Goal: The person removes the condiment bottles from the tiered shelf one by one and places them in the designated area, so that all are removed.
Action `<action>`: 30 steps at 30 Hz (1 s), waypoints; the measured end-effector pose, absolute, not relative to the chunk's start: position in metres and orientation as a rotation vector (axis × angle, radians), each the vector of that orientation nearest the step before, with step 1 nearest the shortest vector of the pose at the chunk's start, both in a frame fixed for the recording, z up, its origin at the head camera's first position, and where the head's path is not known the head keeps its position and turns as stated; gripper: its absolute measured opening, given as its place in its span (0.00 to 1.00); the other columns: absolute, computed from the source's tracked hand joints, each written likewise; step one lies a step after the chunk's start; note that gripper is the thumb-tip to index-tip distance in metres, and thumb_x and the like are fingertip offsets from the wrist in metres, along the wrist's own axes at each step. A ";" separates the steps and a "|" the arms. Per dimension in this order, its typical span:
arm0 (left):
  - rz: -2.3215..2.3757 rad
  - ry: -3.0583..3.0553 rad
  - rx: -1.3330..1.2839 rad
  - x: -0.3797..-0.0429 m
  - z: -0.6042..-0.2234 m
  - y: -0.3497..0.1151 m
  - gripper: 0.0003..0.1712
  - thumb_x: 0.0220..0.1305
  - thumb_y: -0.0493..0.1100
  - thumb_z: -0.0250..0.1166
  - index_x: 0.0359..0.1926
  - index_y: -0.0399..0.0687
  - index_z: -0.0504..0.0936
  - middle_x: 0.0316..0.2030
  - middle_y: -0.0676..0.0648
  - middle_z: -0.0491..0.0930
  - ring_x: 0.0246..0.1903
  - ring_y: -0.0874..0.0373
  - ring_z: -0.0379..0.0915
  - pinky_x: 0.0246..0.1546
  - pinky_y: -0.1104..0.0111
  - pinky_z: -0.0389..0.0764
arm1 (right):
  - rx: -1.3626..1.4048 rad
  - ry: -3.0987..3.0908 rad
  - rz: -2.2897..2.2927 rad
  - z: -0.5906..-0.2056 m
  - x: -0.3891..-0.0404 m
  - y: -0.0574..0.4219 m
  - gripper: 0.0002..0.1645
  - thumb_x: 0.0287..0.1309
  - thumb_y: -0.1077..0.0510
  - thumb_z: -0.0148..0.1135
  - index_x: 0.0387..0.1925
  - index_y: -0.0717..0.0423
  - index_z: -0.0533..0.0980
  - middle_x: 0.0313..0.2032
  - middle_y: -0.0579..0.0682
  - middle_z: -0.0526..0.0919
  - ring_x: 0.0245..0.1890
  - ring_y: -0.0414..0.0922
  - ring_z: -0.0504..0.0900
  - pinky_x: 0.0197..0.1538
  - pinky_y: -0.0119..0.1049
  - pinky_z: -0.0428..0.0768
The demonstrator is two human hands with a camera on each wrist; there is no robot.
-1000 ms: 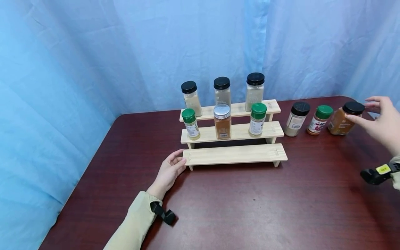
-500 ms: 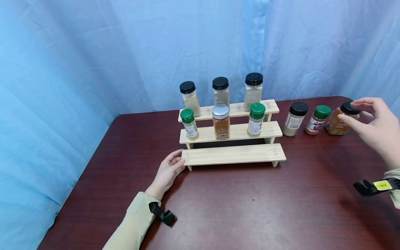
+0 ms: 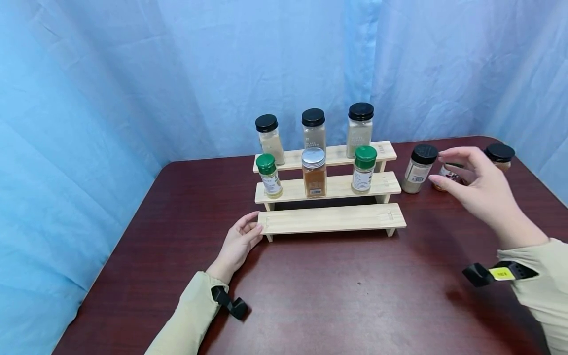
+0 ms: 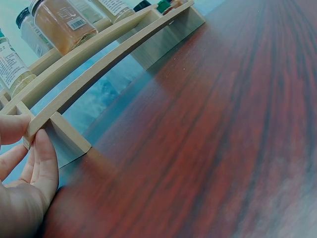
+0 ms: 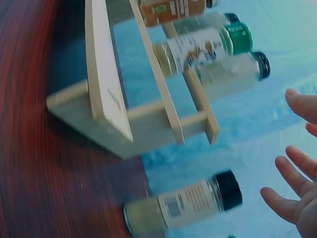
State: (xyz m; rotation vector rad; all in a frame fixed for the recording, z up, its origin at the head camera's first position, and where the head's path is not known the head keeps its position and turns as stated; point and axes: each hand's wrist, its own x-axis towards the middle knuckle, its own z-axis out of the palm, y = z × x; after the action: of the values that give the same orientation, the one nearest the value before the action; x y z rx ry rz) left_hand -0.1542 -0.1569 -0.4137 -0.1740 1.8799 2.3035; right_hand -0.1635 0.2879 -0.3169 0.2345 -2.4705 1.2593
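The surface (image 3: 186, 212) reaches out to its slanting edge on the far side of the left hand (image 3: 237, 245). That hand pinches the near left end of the wooden rack (image 3: 332, 220), thumb above the lowest board, fingers below. From this grip the rack's long axis runs almost straight across to the right, its stepped front facing the person. Upright on it, beyond the hand, a silver-lidded jar (image 3: 314, 181) stands between two green-lidded jars (image 3: 363, 180), with three black-lidded jars (image 3: 359, 139) behind. The far edge runs close to the curtain (image 3: 199, 98); a broad stretch of surface lies nearer the person. Then comes a pale spice jar (image 3: 416, 175), upright, just left of the right hand (image 3: 485, 195), which is spread wide and grips nothing. Its fingers mostly hide a half-covered jar (image 3: 449, 172); contact is hard to judge. Past the knuckles stands an orange jar (image 3: 500, 154).
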 end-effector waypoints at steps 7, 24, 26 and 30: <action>2.313 1.871 -0.174 -0.154 -0.413 -0.156 0.29 0.66 0.26 0.52 0.67 0.33 0.59 0.30 0.56 0.74 0.29 0.69 0.73 0.35 0.79 0.76 | 0.322 -2.466 1.272 -0.315 -0.166 0.267 0.27 0.56 0.62 0.66 0.57 0.52 0.69 0.47 0.27 0.70 0.44 0.16 0.69 0.42 0.09 0.68; 2.311 1.878 -0.178 -0.154 -0.414 -0.157 0.29 0.66 0.27 0.52 0.67 0.34 0.59 0.30 0.57 0.74 0.29 0.69 0.72 0.34 0.79 0.76 | 0.475 -2.411 1.306 -0.313 -0.174 0.225 0.36 0.53 0.65 0.67 0.62 0.57 0.65 0.51 0.42 0.72 0.51 0.22 0.69 0.52 0.13 0.68; 2.313 1.875 -0.173 -0.154 -0.414 -0.156 0.29 0.66 0.27 0.52 0.67 0.34 0.59 0.30 0.57 0.74 0.29 0.69 0.72 0.35 0.79 0.76 | 0.494 -2.412 1.305 -0.313 -0.176 0.221 0.37 0.52 0.65 0.68 0.64 0.56 0.64 0.53 0.48 0.72 0.53 0.25 0.69 0.54 0.15 0.68; 2.312 1.874 -0.164 -0.154 -0.414 -0.157 0.29 0.66 0.27 0.52 0.67 0.34 0.59 0.31 0.57 0.74 0.29 0.69 0.72 0.35 0.78 0.76 | 0.528 -2.439 1.296 -0.312 -0.179 0.216 0.38 0.52 0.65 0.68 0.65 0.58 0.64 0.59 0.57 0.69 0.61 0.45 0.69 0.58 0.19 0.68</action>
State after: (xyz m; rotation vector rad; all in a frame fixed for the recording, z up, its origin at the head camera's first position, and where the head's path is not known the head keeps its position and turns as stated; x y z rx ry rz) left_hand -0.1541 -0.1566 -0.4140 -0.1640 1.8742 2.3118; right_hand -0.1788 0.2157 -0.3124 0.5281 -2.4395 1.2963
